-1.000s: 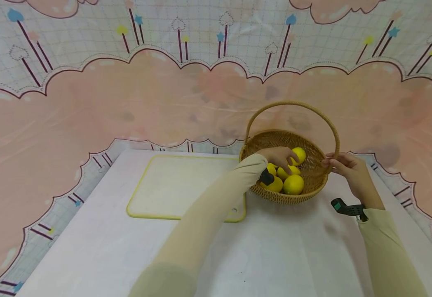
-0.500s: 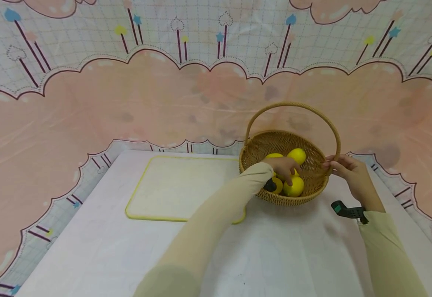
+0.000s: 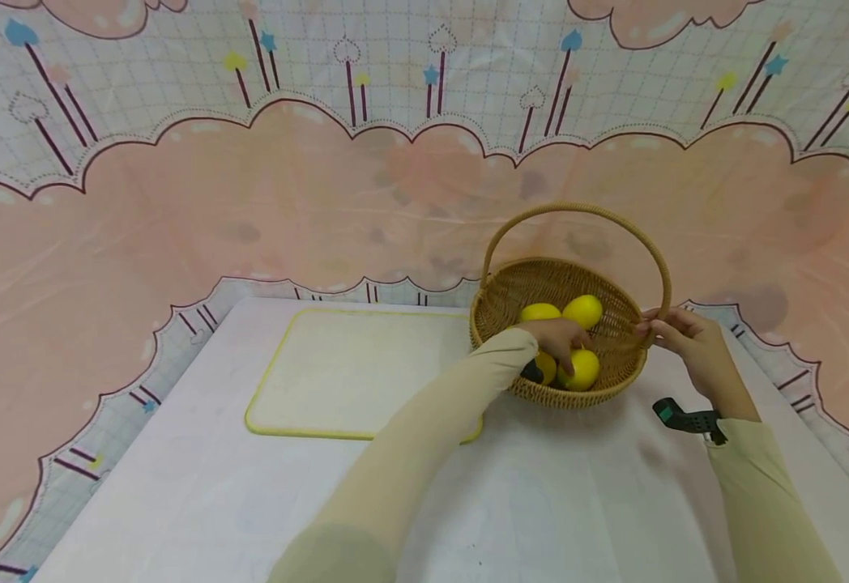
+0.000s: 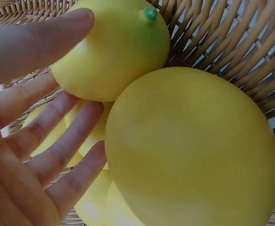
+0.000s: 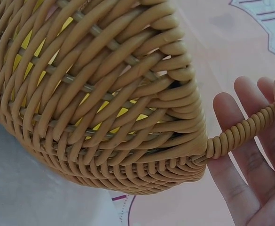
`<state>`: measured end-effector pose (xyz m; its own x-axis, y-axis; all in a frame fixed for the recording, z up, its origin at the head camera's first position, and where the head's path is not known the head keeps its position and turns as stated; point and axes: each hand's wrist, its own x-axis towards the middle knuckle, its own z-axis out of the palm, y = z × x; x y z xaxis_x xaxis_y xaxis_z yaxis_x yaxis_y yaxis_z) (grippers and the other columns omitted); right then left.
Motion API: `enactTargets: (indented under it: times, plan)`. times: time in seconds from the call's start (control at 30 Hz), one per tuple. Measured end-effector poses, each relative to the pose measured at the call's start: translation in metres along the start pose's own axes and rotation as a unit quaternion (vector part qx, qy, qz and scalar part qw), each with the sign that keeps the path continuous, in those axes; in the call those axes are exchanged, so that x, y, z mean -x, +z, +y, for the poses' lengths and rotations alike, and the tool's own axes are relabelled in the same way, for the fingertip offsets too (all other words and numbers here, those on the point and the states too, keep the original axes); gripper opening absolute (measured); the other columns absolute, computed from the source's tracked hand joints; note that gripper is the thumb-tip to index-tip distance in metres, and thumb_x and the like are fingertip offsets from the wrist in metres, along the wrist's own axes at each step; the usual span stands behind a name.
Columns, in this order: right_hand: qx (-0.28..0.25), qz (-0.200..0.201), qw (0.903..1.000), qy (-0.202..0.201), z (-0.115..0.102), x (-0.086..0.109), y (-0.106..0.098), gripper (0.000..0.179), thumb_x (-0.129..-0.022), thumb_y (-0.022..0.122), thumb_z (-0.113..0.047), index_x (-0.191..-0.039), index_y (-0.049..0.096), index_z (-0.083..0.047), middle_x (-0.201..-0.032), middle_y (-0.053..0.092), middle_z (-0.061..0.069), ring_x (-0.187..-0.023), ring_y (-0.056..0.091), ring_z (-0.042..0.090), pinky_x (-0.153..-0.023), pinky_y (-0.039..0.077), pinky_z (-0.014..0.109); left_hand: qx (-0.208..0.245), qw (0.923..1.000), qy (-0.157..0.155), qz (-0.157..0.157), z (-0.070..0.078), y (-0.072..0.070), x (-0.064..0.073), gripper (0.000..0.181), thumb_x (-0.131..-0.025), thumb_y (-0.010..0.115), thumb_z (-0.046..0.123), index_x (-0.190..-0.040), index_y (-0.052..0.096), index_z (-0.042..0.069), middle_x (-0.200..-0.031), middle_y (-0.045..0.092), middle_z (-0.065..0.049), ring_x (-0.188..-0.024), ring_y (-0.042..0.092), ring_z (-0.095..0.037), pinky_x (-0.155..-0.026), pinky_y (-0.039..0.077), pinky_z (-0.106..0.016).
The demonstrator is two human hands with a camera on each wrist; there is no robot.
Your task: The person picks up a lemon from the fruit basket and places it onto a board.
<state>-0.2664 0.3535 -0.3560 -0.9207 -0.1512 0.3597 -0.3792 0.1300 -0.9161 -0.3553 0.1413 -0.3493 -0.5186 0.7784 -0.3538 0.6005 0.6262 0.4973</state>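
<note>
The left hand (image 3: 559, 336) has shifted toward the front of the basket (image 3: 620, 352), baring more of the rear-left lemon (image 3: 539, 312). Only the left wrist view shows its fingers spread wide, thumb over a green-stemmed lemon (image 4: 113, 52) in the basket; how firmly they press, I cannot tell. The right hand (image 3: 694, 344) holds the handle (image 3: 578, 208) near its foot. The left sleeve (image 3: 461, 397) hides the near-right part of the white board (image 3: 351, 372).

a pink-and-white backdrop (image 3: 322, 202) borders a white tabletop (image 3: 177, 502) on three sides. its upper band carries printed blue stars (image 3: 776, 65).
</note>
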Motion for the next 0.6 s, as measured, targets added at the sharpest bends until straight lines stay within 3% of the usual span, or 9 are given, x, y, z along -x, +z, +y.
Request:
enactTargets:
  times: [0.17,0.47,0.6]
  plan:
    - [-0.003,0.0,1.0,0.001,0.0011,0.0005,-0.0005,0.018,-0.095,0.051,-0.007,-0.109,0.062,-0.003,-0.09,0.071,-0.009,-0.087,0.066,0.0,-0.078,0.051,0.009,-0.01,0.9999,0.007,0.004,-0.0009,0.0032,-0.003,0.058,-0.084,0.07,0.012,-0.138,0.049,0.014,-0.141,0.049,0.0,-0.13,0.044,-0.013,-0.099,0.042,-0.019]
    - [0.02,-0.011,0.9997,0.003,-0.0006,-0.0003,-0.0022,0.02,-0.095,0.05,-0.005,-0.108,0.064,-0.011,-0.091,0.071,-0.01,-0.089,0.065,-0.001,-0.078,0.051,0.009,0.026,0.9996,0.004,-0.011,0.0003,0.0051,-0.0016,0.061,-0.082,0.073,0.012,-0.138,0.049,0.017,-0.142,0.048,-0.006,-0.129,0.046,-0.015,-0.093,0.046,-0.018]
    - [0.028,-0.022,0.9994,0.003,-0.0064,-0.0054,-0.0017,0.019,-0.096,0.05,-0.005,-0.109,0.062,-0.007,-0.092,0.071,-0.01,-0.088,0.065,0.0,-0.077,0.052,0.01,0.027,0.9996,0.003,-0.008,-0.0005,0.0048,-0.002,0.062,-0.08,0.074,0.011,-0.137,0.049,0.019,-0.142,0.048,-0.005,-0.129,0.046,-0.015,-0.094,0.046,-0.019]
